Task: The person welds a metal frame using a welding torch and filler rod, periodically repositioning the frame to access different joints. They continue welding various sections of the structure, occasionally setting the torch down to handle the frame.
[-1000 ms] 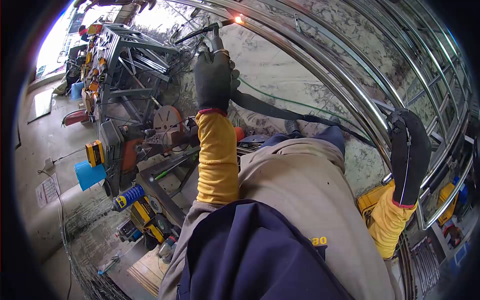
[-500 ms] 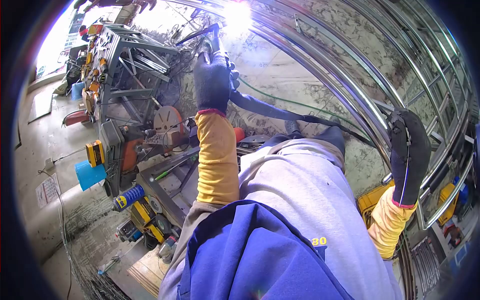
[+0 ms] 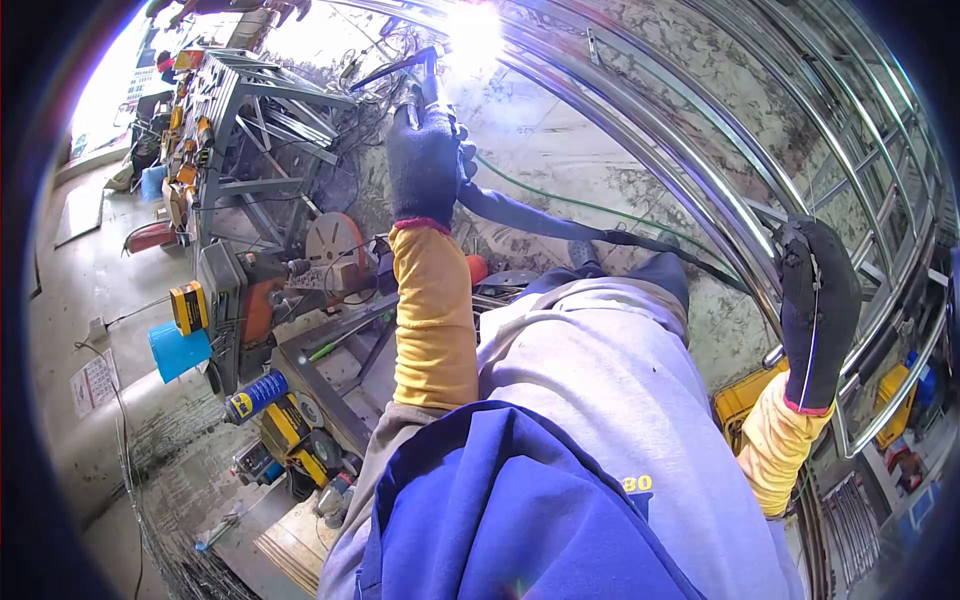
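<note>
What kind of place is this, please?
Probably a metal workshop: the left hand holds a welding torch with a bright arc at a steel frame, near a cut-off saw.

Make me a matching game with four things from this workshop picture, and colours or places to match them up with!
Things:
1. welding torch
2. right hand
3. spray can
4. plastic cup

Descriptions:
A. light blue, on the floor at the left
B. dark blue with a yellow label, lying on its side
C. held up in the left hand, bright flash at its tip
D. in a dark glove, resting on the shiny steel tube frame

Pairs: 1-C, 2-D, 3-B, 4-A
</note>
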Demonstrator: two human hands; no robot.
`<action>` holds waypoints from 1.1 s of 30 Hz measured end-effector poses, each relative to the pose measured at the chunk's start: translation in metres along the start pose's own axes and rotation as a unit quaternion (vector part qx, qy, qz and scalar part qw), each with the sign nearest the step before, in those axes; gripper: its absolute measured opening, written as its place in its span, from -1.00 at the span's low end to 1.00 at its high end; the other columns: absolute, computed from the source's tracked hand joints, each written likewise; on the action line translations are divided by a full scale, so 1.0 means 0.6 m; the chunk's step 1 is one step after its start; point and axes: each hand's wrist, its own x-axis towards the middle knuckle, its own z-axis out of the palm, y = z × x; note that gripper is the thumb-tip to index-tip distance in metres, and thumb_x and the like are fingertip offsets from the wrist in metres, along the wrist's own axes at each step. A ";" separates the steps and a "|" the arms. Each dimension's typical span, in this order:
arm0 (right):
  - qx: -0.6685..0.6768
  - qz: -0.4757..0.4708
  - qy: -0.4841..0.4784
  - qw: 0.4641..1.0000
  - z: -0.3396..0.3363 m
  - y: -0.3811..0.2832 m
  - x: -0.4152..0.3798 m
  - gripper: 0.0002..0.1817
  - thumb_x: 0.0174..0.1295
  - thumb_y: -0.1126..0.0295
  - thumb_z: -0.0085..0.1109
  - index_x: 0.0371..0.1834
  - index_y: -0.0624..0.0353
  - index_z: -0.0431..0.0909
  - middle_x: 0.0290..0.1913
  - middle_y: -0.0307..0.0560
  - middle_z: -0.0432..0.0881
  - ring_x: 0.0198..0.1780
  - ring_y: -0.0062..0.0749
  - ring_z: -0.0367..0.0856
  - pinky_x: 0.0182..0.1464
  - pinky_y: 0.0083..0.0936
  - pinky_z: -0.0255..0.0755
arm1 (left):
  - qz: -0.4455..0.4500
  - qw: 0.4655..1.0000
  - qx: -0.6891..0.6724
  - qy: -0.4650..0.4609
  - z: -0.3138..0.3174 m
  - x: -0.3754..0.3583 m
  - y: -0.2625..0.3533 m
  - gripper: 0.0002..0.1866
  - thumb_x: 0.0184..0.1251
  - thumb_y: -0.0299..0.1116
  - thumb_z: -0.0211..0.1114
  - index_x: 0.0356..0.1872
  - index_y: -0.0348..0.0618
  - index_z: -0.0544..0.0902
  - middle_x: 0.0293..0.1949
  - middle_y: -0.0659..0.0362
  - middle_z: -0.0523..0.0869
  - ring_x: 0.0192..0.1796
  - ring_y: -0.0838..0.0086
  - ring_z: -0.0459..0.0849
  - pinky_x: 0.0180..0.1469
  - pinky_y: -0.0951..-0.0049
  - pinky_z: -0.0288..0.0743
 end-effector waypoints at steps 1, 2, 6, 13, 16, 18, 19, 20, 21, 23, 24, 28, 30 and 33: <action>0.000 0.000 0.000 1.000 0.001 -0.002 0.000 -0.75 0.44 0.46 0.40 0.13 0.26 0.75 0.04 0.12 0.84 0.04 -0.08 0.85 0.17 -0.26 0.66 | 0.007 1.000 0.004 -0.004 -0.001 0.000 -0.001 -0.85 0.70 -0.36 0.13 0.06 -0.20 0.55 -0.41 0.20 0.66 -0.54 0.50 0.66 -0.59 0.44 0.50; -0.001 0.019 -0.001 1.000 0.002 -0.004 0.000 -0.75 0.44 0.45 0.40 0.13 0.26 0.75 0.03 0.12 0.84 0.03 -0.08 0.84 0.17 -0.27 0.66 | 0.014 1.000 0.008 -0.009 -0.002 0.000 -0.001 -0.84 0.68 -0.34 0.16 0.05 -0.20 0.55 -0.41 0.19 0.66 -0.54 0.49 0.66 -0.59 0.43 0.50; 0.004 0.051 0.000 0.999 0.002 -0.010 -0.001 -0.75 0.44 0.46 0.39 0.13 0.26 0.76 0.04 0.13 0.84 0.05 -0.06 0.84 0.19 -0.26 0.65 | -0.010 0.999 0.046 0.016 0.003 -0.021 0.018 -0.65 0.55 -0.15 0.35 0.09 -0.22 0.61 -0.23 0.14 0.71 -0.36 0.41 0.74 -0.43 0.41 0.63; -0.021 0.015 0.007 1.000 0.002 -0.004 -0.002 -0.74 0.43 0.46 0.40 0.12 0.27 0.76 0.06 0.13 0.84 0.09 -0.04 0.84 0.23 -0.23 0.65 | -0.002 1.000 -0.003 0.021 0.014 -0.027 0.024 -0.79 0.58 -0.27 0.26 -0.08 -0.23 0.54 -0.45 0.20 0.61 -0.55 0.51 0.59 -0.60 0.44 0.45; -0.032 0.019 -0.004 0.999 0.000 0.001 -0.001 -0.74 0.43 0.43 0.41 0.13 0.26 0.76 0.06 0.13 0.84 0.10 -0.04 0.84 0.24 -0.23 0.65 | -0.006 0.999 0.016 0.027 0.016 -0.028 0.030 -0.79 0.60 -0.29 0.24 -0.02 -0.24 0.54 -0.45 0.20 0.62 -0.55 0.50 0.61 -0.60 0.43 0.47; -0.022 0.005 0.001 1.000 0.000 0.006 -0.003 -0.73 0.44 0.40 0.42 0.14 0.24 0.76 0.07 0.14 0.84 0.10 -0.04 0.84 0.24 -0.23 0.65 | 0.021 0.999 0.023 0.014 0.005 -0.004 0.000 -0.82 0.66 -0.34 0.17 0.02 -0.25 0.56 -0.42 0.20 0.66 -0.56 0.50 0.64 -0.59 0.41 0.52; -0.022 0.006 0.000 1.000 0.002 0.009 -0.005 -0.73 0.44 0.40 0.42 0.14 0.24 0.76 0.07 0.14 0.84 0.10 -0.04 0.84 0.24 -0.23 0.65 | 0.016 1.000 0.023 0.011 0.003 -0.003 0.000 -0.83 0.67 -0.35 0.15 0.02 -0.25 0.57 -0.41 0.20 0.66 -0.57 0.50 0.63 -0.58 0.42 0.52; -0.010 0.018 0.002 1.000 0.004 0.013 -0.007 -0.73 0.45 0.39 0.42 0.14 0.24 0.76 0.07 0.14 0.83 0.10 -0.04 0.84 0.25 -0.23 0.65 | 0.011 1.000 0.024 0.007 0.002 -0.003 0.000 -0.84 0.69 -0.36 0.13 0.02 -0.24 0.57 -0.40 0.20 0.67 -0.57 0.51 0.63 -0.58 0.44 0.51; 0.003 0.031 0.004 1.000 0.005 0.015 -0.008 -0.73 0.45 0.38 0.42 0.14 0.23 0.76 0.08 0.14 0.83 0.11 -0.05 0.84 0.25 -0.24 0.65 | 0.011 1.000 0.024 0.007 0.002 -0.003 0.001 -0.84 0.69 -0.36 0.13 0.02 -0.24 0.57 -0.40 0.20 0.67 -0.57 0.51 0.63 -0.58 0.44 0.51; -0.002 0.024 0.003 1.000 0.003 0.010 -0.005 -0.73 0.45 0.39 0.41 0.14 0.23 0.76 0.08 0.14 0.83 0.11 -0.04 0.84 0.25 -0.24 0.64 | 0.007 0.999 0.033 -0.001 0.001 -0.006 0.003 -0.83 0.67 -0.32 0.18 0.00 -0.22 0.56 -0.40 0.21 0.66 -0.55 0.50 0.64 -0.57 0.43 0.50; -0.008 0.018 0.003 1.000 0.002 0.006 -0.004 -0.73 0.45 0.40 0.41 0.14 0.24 0.76 0.08 0.14 0.83 0.11 -0.04 0.84 0.25 -0.23 0.64 | 0.008 0.999 0.032 0.000 0.003 -0.010 0.007 -0.83 0.67 -0.32 0.18 0.00 -0.22 0.56 -0.40 0.21 0.66 -0.55 0.50 0.64 -0.57 0.43 0.50; -0.030 0.019 -0.001 0.999 -0.001 -0.006 0.000 -0.74 0.45 0.43 0.38 0.14 0.25 0.75 0.08 0.14 0.83 0.11 -0.03 0.83 0.25 -0.23 0.63 | -0.017 0.999 0.044 0.022 0.008 -0.029 0.024 -0.68 0.58 -0.21 0.32 0.11 -0.23 0.59 -0.26 0.15 0.71 -0.40 0.40 0.71 -0.47 0.37 0.57; -0.007 0.039 -0.005 0.999 0.000 -0.007 0.000 -0.74 0.44 0.47 0.37 0.14 0.26 0.75 0.08 0.14 0.83 0.11 -0.02 0.83 0.25 -0.23 0.63 | -0.016 0.998 0.052 0.029 0.008 -0.028 0.024 -0.65 0.56 -0.19 0.33 0.11 -0.24 0.59 -0.26 0.16 0.70 -0.37 0.39 0.73 -0.45 0.36 0.60; -0.017 0.032 -0.006 0.999 0.000 -0.006 -0.001 -0.75 0.44 0.47 0.37 0.13 0.26 0.75 0.08 0.14 0.83 0.11 -0.03 0.83 0.25 -0.24 0.63 | -0.008 0.997 0.075 0.023 0.005 -0.024 0.023 -0.66 0.56 -0.20 0.33 0.10 -0.26 0.59 -0.26 0.15 0.69 -0.38 0.39 0.74 -0.45 0.36 0.62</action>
